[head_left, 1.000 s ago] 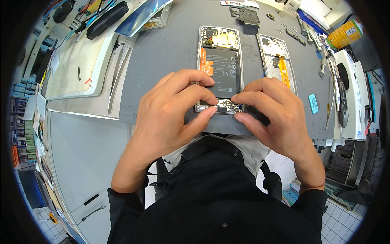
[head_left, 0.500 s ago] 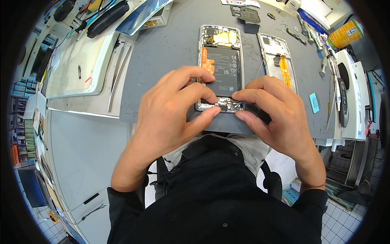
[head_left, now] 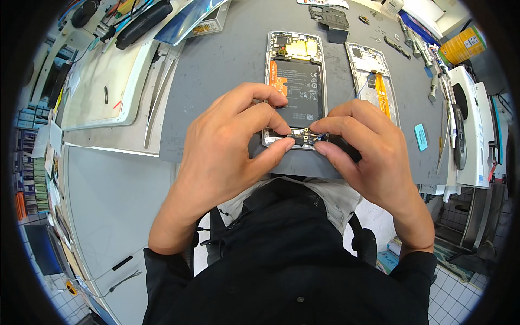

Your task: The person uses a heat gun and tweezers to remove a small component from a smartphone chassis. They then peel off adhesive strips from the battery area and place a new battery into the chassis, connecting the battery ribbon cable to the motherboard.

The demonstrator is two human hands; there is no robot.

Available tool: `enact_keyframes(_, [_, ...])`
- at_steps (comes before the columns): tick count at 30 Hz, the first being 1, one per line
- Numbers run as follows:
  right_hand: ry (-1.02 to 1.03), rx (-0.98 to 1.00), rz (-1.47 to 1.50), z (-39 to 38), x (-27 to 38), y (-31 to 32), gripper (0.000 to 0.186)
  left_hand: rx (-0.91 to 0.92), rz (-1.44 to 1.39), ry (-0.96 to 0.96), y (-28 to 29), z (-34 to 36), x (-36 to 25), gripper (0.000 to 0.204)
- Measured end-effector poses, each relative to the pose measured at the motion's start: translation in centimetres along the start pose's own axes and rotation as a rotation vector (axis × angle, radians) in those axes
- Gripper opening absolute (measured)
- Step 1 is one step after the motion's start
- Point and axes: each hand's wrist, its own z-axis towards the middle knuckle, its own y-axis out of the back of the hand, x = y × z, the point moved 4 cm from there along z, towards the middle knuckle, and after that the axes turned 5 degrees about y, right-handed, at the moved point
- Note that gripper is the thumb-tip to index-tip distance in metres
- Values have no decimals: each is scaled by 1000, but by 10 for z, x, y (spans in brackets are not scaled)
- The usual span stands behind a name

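Note:
An opened phone (head_left: 324,81) lies on the grey mat, its dark battery (head_left: 298,100) and a yellow-covered upper section (head_left: 301,49) exposed. Over its near end, a small circuit board (head_left: 305,135) is pinched from both sides. My left hand (head_left: 225,135) grips the board's left end between thumb and index finger, its other fingers curled above the battery's left edge. With thumb and index finger, my right hand (head_left: 374,146) holds the opposite end. The fingertips cover both ends of the board. A second phone frame (head_left: 374,81) with an orange ribbon cable lies just beyond my right hand.
Dark phone parts (head_left: 330,19) lie at the mat's far side. Screwdrivers (head_left: 414,43) and a black-handled tool (head_left: 459,138) line the right, near a small blue piece (head_left: 420,137). A white tray (head_left: 103,86) stands at left; an orange can (head_left: 463,46) stands far right.
The small circuit board has shifted slightly and seems raised from the phone's near end, exposing a dark recess beside my left fingers. Both hands keep their pinch and have barely moved.

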Motion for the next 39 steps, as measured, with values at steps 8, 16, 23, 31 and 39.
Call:
enact_keyframes(8, [6,-15,-8,1,-1,-1,32,-5,15,-1,1,1,-1,19])
enact_keyframes(16, [-10,-37,1,0,-3,-3,28,-7,-6,-15,-1,0,0,19])
enact_keyframes(23, [-35,10,-1,2,0,0,30,22,-34,30,0,1,1,16])
enact_keyframes(31, [-32,12,0,4,-1,0,28,3,-13,17,0,2,0,16])
enact_keyframes(39, [-65,27,56,4,-2,-1,27,6,-7,25,-1,2,0,16])
